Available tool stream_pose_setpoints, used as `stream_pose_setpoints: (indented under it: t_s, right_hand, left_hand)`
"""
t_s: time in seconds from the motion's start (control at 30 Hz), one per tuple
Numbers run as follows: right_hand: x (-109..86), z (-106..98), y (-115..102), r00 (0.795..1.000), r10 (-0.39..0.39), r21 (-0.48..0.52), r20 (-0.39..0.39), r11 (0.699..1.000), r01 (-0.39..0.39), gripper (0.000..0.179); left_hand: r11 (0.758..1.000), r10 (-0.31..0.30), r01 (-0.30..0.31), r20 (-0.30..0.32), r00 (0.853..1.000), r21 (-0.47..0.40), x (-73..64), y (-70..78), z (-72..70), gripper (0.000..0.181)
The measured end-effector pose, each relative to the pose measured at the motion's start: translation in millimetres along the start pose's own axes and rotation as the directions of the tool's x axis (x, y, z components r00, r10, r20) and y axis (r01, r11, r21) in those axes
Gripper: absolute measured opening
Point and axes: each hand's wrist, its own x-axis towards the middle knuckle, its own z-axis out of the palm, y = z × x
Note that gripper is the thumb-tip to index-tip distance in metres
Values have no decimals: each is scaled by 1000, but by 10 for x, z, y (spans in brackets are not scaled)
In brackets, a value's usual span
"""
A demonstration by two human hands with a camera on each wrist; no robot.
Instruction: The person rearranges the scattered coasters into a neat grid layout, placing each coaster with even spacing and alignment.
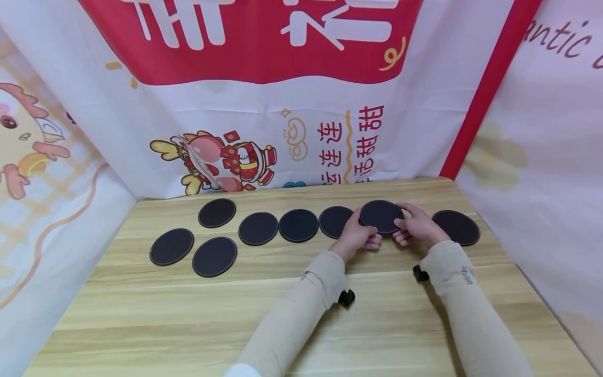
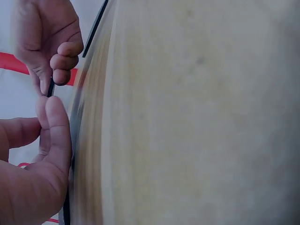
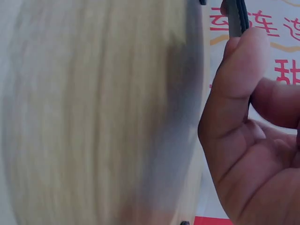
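Observation:
A black round coaster [image 1: 382,216] with a thin stitched rim is held by both hands, raised a little above the table in the wrist views. My left hand [image 1: 356,234] pinches its left edge, thumb above and fingers beneath. On the opposite edge my right hand [image 1: 417,225] grips it the same way. Just left of the left hand lies another black coaster [image 1: 335,222], partly covered by that hand. To the right of the right hand lies a further coaster [image 1: 456,228]. The right wrist view shows the held coaster's edge [image 3: 238,16] beyond the fingertips.
Several more coasters lie flat on the wooden table [image 1: 198,319]: one [image 1: 299,225] and its neighbour [image 1: 258,229] continue the row, and a looser group [image 1: 214,256] is at the left. A printed cloth [image 1: 414,131] hangs behind the table's far edge.

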Motion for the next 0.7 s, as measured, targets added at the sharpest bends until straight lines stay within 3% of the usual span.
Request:
stream_pose_setpoints:
  t_s: [0.3, 0.7]
  right_hand:
    - [71, 29, -55, 997, 66, -5, -39, 998, -67, 66]
    - [110, 100, -89, 992, 118, -56, -35, 991, -120, 67]
  left_hand:
    - [997, -37, 37, 9, 999, 75, -19, 36, 12, 86]
    - [994, -74, 71, 27, 997, 85, -34, 53, -20, 80]
